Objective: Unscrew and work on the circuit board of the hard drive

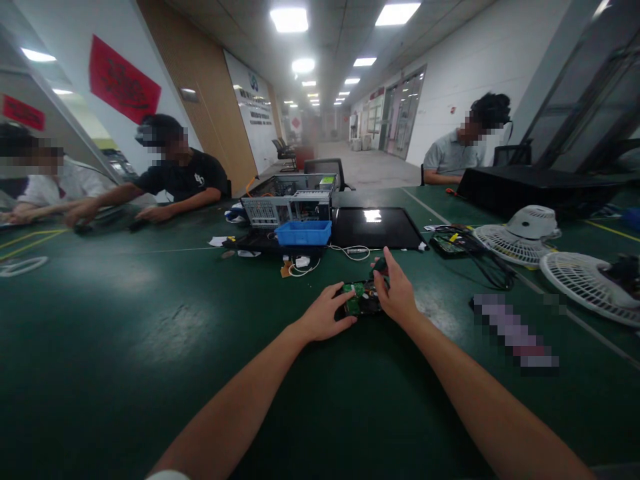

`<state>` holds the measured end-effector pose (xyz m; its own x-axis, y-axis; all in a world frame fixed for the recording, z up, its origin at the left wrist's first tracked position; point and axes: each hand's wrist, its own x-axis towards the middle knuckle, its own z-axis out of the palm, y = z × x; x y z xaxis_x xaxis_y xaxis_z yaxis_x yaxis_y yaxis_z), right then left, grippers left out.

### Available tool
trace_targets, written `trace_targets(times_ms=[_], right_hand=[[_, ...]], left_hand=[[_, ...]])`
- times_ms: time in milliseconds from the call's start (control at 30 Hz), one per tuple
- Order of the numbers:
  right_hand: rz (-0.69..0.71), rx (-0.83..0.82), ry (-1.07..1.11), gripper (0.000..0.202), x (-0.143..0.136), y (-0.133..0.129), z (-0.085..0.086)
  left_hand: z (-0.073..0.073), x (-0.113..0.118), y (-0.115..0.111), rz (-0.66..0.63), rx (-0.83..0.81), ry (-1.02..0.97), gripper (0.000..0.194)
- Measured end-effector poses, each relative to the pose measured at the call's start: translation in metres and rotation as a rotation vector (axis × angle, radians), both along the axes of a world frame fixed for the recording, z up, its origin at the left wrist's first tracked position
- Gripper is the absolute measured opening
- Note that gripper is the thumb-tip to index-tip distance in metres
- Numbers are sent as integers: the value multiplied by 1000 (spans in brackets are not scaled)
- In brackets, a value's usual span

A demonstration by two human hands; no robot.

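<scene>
A small black device with green circuit boards (354, 303) lies on the green table in front of me. My left hand (327, 315) rests on its left side, fingers spread, thumb at the near edge and a fingertip on the green board. Over the right side is my right hand (397, 288), its fingers raised and closed round a small dark green object (380, 267), perhaps a tool handle. The lower end of that object is too small to make out.
Beyond the device are a blue bin (303, 233), an open computer case (285, 200), a flat black panel (377, 228) and a white cable. White fan parts (533, 233), black cables and a blurred flat object (513, 330) lie right. Other people sit across the table.
</scene>
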<state>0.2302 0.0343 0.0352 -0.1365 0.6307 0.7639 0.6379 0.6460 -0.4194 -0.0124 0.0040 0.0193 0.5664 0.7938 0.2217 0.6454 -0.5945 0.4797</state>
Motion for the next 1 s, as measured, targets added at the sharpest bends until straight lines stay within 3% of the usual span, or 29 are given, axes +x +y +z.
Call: trace_targets(times_ms=[367,767,1000], right_hand=[[-66,80,1,53,-6,4,-3],[39,7,133,53,-7,6,-6],[-76,114,94,49,-9,8,-10]], left_hand=[[8,1,-4,5,-30,39,72],[6,5,-5,24,0,19,76],[2,7,-4,31,56,19,74]])
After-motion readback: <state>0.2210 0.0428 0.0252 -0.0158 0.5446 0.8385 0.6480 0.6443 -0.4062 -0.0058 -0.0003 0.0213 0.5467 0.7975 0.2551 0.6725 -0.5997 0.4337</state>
